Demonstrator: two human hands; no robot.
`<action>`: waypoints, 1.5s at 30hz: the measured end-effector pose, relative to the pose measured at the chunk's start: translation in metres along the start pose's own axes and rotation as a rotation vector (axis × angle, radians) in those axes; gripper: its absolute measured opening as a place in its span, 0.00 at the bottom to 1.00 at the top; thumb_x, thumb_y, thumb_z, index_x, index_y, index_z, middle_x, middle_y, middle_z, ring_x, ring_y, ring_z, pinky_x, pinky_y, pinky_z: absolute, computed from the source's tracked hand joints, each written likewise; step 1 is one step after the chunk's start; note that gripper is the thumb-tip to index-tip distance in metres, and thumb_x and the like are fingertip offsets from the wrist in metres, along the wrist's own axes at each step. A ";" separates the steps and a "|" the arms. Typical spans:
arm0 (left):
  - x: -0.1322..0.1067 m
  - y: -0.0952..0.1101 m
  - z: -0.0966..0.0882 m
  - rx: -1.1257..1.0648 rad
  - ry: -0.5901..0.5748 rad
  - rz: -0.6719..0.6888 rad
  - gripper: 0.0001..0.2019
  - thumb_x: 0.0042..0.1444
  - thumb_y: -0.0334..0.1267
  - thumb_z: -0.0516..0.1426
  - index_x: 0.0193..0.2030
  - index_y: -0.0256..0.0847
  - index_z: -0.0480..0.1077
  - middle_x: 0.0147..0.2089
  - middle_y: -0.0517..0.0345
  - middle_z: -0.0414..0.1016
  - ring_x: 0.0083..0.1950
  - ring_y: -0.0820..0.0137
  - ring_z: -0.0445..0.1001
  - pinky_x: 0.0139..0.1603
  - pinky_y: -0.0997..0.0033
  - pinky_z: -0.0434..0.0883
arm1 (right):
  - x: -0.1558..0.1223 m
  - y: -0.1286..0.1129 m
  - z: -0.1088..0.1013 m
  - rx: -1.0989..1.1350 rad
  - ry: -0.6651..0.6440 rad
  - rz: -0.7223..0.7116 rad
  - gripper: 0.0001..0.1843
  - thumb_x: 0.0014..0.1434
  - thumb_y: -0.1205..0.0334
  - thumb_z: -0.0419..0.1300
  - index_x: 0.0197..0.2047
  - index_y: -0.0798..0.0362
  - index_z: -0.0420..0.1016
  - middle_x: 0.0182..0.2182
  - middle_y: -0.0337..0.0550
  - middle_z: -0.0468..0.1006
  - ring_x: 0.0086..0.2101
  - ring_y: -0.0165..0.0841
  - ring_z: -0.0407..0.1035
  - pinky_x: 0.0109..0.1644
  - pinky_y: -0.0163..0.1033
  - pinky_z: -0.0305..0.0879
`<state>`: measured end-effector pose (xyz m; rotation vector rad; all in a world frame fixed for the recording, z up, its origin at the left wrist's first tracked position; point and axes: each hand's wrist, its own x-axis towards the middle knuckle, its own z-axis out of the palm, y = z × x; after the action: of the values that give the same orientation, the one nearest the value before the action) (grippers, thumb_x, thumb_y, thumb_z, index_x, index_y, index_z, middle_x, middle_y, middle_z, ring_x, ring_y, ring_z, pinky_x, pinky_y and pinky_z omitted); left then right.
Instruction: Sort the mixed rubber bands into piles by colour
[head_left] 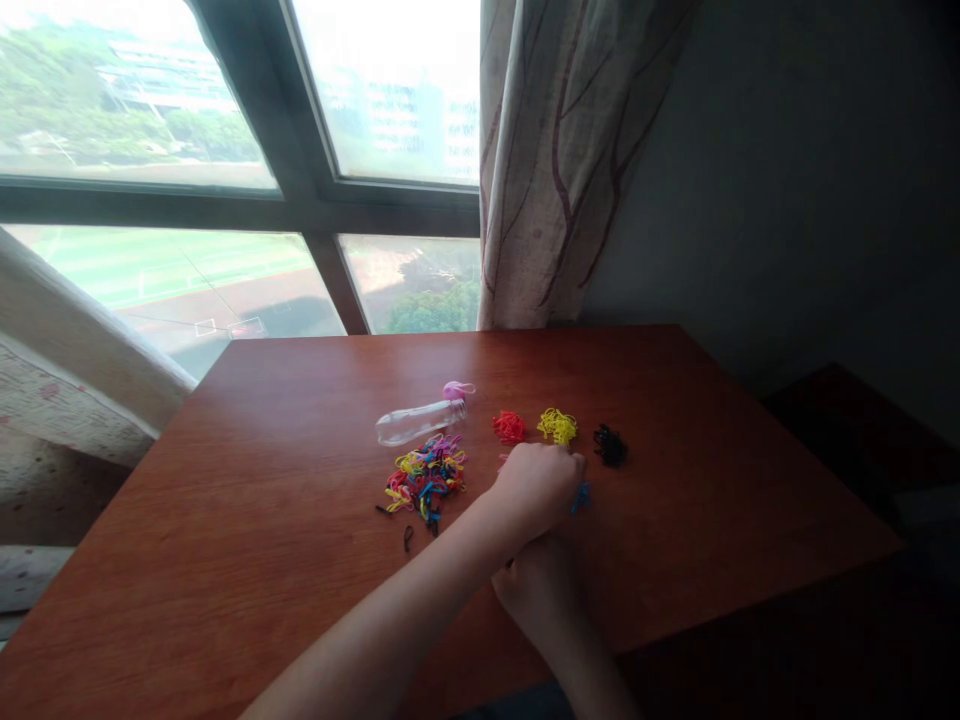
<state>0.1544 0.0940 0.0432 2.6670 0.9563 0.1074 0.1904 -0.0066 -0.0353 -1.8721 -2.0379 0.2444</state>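
My left hand (pixel 536 485) reaches across the wooden table (pixel 285 520) with its fingers curled closed, knuckles up. Its fingertips rest by a few small blue rubber bands (pixel 581 497); whether they pinch one is hidden. My right hand (pixel 538 592) lies on the table just under the left wrist, and its fingers are covered by the left forearm. A mixed pile of coloured rubber bands (pixel 426 477) lies to the left of the hands. Beyond the left hand sit separate little heaps of red bands (pixel 509 427), yellow bands (pixel 557 426) and black bands (pixel 610 445).
A clear plastic bottle (pixel 418 421) lies on its side behind the mixed pile, with a pink cap (pixel 454 389) beside its neck. A loose black band (pixel 408 538) lies near the pile. A window and a patterned curtain (pixel 555 160) stand behind the table.
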 end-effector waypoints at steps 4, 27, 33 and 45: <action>-0.009 -0.006 0.000 -0.029 0.047 -0.024 0.06 0.59 0.33 0.55 0.36 0.40 0.73 0.38 0.51 0.80 0.36 0.61 0.80 0.34 0.67 0.73 | 0.000 0.000 -0.001 0.044 0.023 -0.019 0.08 0.50 0.72 0.58 0.25 0.54 0.76 0.22 0.45 0.78 0.24 0.34 0.71 0.27 0.34 0.52; -0.193 -0.078 0.030 -0.148 0.320 -0.450 0.07 0.64 0.42 0.52 0.41 0.47 0.71 0.35 0.63 0.77 0.32 0.70 0.76 0.33 0.74 0.68 | 0.004 -0.002 -0.006 0.317 0.104 -0.075 0.09 0.63 0.70 0.54 0.37 0.50 0.74 0.31 0.40 0.78 0.32 0.33 0.72 0.37 0.34 0.61; -0.196 -0.074 0.031 -0.059 0.291 -0.473 0.06 0.61 0.43 0.54 0.39 0.46 0.70 0.35 0.62 0.77 0.35 0.68 0.77 0.32 0.73 0.68 | 0.005 -0.002 -0.007 0.313 0.102 -0.073 0.09 0.63 0.70 0.53 0.37 0.50 0.74 0.30 0.39 0.78 0.32 0.33 0.72 0.37 0.34 0.61; -0.190 -0.074 0.038 0.027 0.397 -0.451 0.08 0.64 0.41 0.51 0.38 0.48 0.71 0.37 0.63 0.79 0.35 0.68 0.78 0.31 0.73 0.68 | 0.005 -0.001 -0.005 0.318 0.096 -0.074 0.10 0.63 0.69 0.53 0.37 0.50 0.74 0.30 0.39 0.78 0.31 0.33 0.72 0.37 0.35 0.61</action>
<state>-0.0316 0.0179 -0.0096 2.4229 1.6642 0.5377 0.1908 -0.0020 -0.0292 -1.5828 -1.8735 0.4228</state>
